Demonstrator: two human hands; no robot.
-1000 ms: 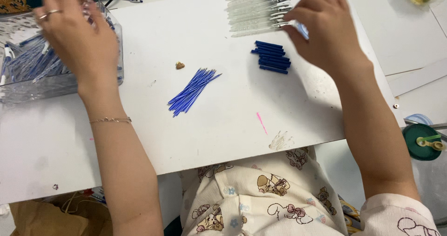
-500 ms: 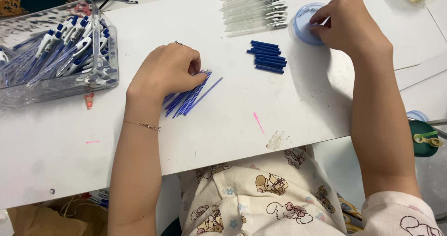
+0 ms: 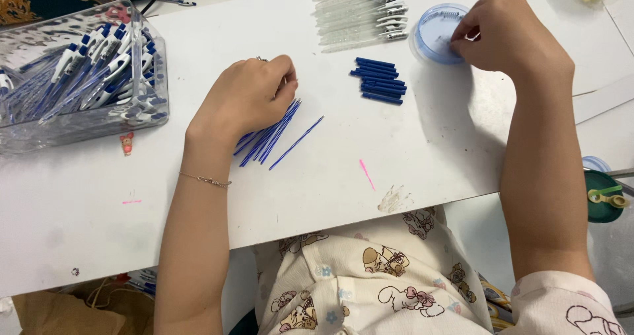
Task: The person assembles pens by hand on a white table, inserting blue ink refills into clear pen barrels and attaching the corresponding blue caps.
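Pen parts laid out on a white counter (image 3: 165, 236). The left hand (image 3: 247, 97) rests on a fan of thin blue refills (image 3: 274, 137) near the middle of the counter, its fingers curled down over their upper ends; whether one refill is pinched cannot be told. One refill lies slightly apart from the fan, on its right side. The right hand (image 3: 512, 34) sits at the far right of the counter, fingertips pinched together over a small round blue lid (image 3: 432, 37) that appears to hold tiny springs; what they grip is too small to see. Between the hands lie a stack of short dark-blue sleeves (image 3: 380, 80) and, toward the far edge, a row of clear pen barrels (image 3: 360, 11). A clear tray (image 3: 142, 113) of finished pens stands at the far left corner.

Risks, as judged: the refills are round and loose, so a sweep of the left hand could roll them toward the near edge; a spring could slip from the pinch and bounce away; the right forearm could nudge the sleeves.
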